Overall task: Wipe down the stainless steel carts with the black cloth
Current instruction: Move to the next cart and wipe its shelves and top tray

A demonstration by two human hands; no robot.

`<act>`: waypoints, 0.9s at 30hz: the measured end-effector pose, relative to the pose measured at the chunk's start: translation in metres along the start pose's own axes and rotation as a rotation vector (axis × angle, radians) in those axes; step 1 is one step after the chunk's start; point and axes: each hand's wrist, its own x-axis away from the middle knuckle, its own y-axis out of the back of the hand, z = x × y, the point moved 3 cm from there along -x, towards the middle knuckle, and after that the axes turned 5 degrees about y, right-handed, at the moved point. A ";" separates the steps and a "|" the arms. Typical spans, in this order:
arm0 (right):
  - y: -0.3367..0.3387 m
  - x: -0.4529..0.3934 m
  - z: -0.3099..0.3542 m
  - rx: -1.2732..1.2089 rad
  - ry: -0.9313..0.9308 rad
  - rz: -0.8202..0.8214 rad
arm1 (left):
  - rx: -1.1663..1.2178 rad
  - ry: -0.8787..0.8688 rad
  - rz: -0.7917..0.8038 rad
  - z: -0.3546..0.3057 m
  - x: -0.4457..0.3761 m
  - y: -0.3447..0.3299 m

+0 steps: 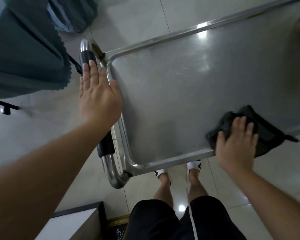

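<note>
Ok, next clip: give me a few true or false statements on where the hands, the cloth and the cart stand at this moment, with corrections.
1. The right hand presses the black cloth onto the cart top. True.
2. The cloth lies at the far corner of the cart top. False: it sits at the near edge, partly hanging over the rim.
3. The left hand is flat and open over the cart handle. True.
4. The left hand holds a second cloth. False: it holds nothing.
5. A teal fabric hangs left of the cart. True.
</note>
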 end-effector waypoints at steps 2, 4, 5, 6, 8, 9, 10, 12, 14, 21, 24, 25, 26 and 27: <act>-0.018 0.044 0.051 -0.003 0.128 0.015 | -0.006 -0.004 0.001 0.000 0.000 0.000; -0.037 0.086 0.104 -0.021 0.346 0.047 | -0.010 -0.002 -0.001 0.000 0.000 0.000; -0.046 0.104 0.128 -0.015 0.467 0.078 | -0.011 0.000 0.000 0.000 0.000 0.000; -0.053 0.120 0.150 0.002 0.594 0.117 | -0.011 0.000 0.001 -0.001 -0.001 0.000; -0.063 0.141 0.181 0.048 0.822 0.189 | -0.011 -0.003 0.005 0.000 -0.001 0.000; -0.065 0.146 0.189 0.069 0.907 0.220 | -0.010 -0.005 0.006 0.000 -0.001 0.000; -0.066 0.146 0.192 0.086 0.974 0.248 | -0.008 -0.006 0.006 0.001 -0.001 0.000; -0.064 0.135 0.187 0.100 1.092 0.302 | -0.007 -0.010 0.010 0.001 -0.001 0.000; -0.054 0.107 0.168 0.098 1.151 0.316 | -0.001 -0.010 0.015 0.001 0.001 0.000; 0.021 -0.084 0.043 0.061 0.543 -0.004 | 0.008 -0.011 0.026 -0.001 0.002 0.002; 0.046 -0.150 0.008 -0.015 0.176 -0.009 | 0.011 -0.006 0.014 -0.001 0.001 0.002; 0.047 -0.158 0.011 -0.029 0.090 -0.004 | 0.012 0.000 0.008 0.000 0.001 0.002; 0.044 -0.160 0.023 -0.039 0.032 -0.020 | 0.014 0.004 0.005 0.000 0.000 0.001; 0.040 -0.155 0.040 -0.049 0.005 -0.048 | 0.014 0.004 0.004 0.000 -0.001 0.001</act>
